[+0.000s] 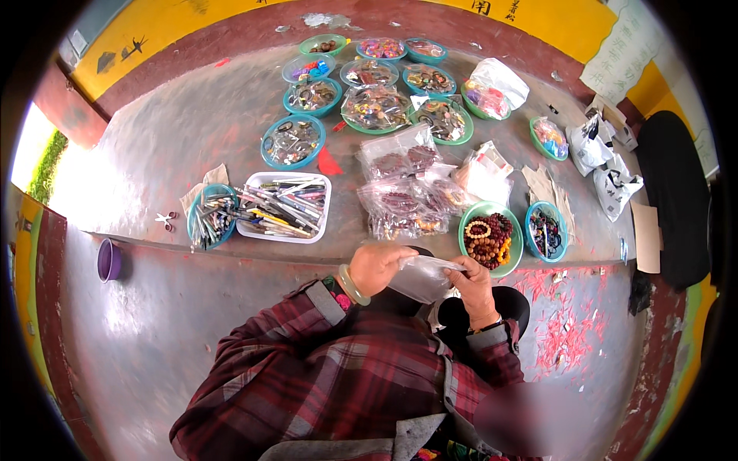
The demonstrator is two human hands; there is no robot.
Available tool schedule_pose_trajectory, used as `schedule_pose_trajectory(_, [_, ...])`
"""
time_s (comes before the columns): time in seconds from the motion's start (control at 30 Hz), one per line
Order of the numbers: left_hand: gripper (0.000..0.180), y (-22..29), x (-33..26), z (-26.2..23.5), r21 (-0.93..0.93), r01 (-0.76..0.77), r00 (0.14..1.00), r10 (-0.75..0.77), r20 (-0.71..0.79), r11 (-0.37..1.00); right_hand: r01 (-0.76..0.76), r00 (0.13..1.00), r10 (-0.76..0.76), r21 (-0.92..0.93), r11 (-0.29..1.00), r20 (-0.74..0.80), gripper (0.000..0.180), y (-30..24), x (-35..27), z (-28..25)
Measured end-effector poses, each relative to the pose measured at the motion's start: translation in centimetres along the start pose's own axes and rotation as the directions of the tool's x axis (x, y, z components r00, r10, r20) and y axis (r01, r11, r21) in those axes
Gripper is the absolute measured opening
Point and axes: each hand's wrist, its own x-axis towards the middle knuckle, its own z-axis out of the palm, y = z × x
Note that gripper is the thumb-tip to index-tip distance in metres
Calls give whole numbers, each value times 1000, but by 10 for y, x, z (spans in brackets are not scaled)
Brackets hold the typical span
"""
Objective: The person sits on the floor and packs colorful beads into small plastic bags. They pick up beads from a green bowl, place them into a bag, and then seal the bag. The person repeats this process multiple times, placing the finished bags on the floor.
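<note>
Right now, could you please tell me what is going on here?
A person holds a clear plastic bag between the left hand and right hand. Just ahead, a green bowl of beaded bracelets stands right of a pile of bagged beads, and a white tray of pens sits farther left.

Scissors and a purple bucket at left
We also see a white tray holding pens, farther right.

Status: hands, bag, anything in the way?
Left hand, right hand: both gripping clear plastic bag. Bag held between them. Nothing visibly blocking; green bowl of beaded bracelets beyond right hand.
</note>
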Motion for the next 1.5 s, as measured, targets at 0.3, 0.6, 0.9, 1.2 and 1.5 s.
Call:
schedule_pose_trajectory(0.3, [21, -51, -11, -47, -617, 513, 755, -656, -6, 597, -28, 997, 35, 96, 995, -71, 16, 8, 11, 18])
schedule_pose_trajectory(0.6, [22, -162, -56, -49, -457, 680, 566, -806, -170, 574, -112, 992, 107, -83, 990, -61, 11, 31, 15, 7])
schedule_pose_trajectory(0.9, [20, -233, -47, -25, -360, 765, 535, -838, -106, 534, -120, 989, 137, -243, 962, 53, 11, 41, 19, 18])
schedule_pose_trajectory(1.2, [18, -281, -21, 39, 206, 781, 611, -655, -444, 589, -115, 980, 168, -382, 917, 108, 12, 50, 20, 18])
schedule_pose_trajectory(1.5, [17, -309, 8, 35, 172, 898, 428, -707, -564, 406, 94, 969, 53, -563, 821, 240, 12, 49, 18, 23])
